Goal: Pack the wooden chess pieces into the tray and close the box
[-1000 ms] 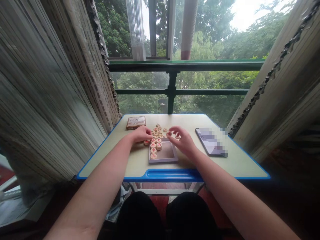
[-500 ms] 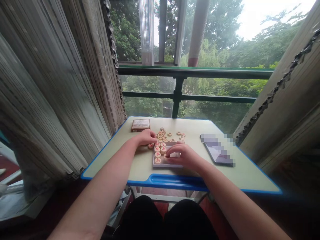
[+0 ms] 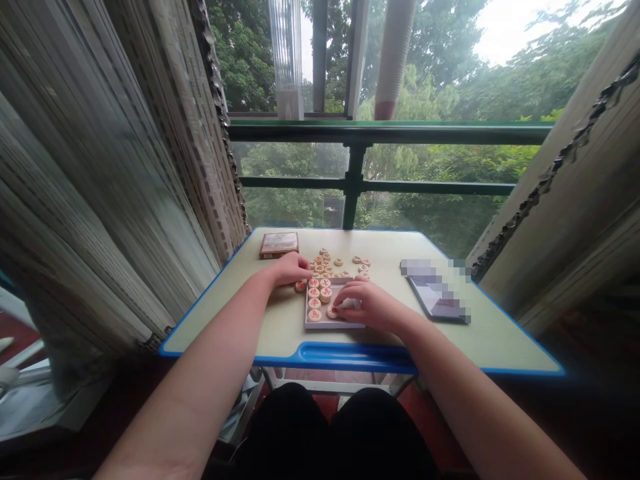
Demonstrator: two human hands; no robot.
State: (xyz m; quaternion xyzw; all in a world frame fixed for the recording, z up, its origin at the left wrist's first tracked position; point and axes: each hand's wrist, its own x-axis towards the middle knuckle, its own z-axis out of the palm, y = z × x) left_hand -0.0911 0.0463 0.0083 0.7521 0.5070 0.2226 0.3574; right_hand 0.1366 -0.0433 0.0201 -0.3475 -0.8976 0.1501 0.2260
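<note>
A shallow grey box lies on the small desk in front of me, with several round wooden chess pieces lined up along its left side. My right hand rests over the box, fingers curled on a piece at the box's lower middle. My left hand lies curled just left of the box's far corner, beside a loose piece. Several more loose pieces are scattered behind the box.
A brown box lid sits at the desk's far left. A blurred flat device lies at the right. Curtains hang on both sides, and a green window rail runs behind the desk. The desk's blue front edge has a groove.
My right hand came back from the loose pieces behind the box and moved down into the box with a piece. My left hand stayed in place.
</note>
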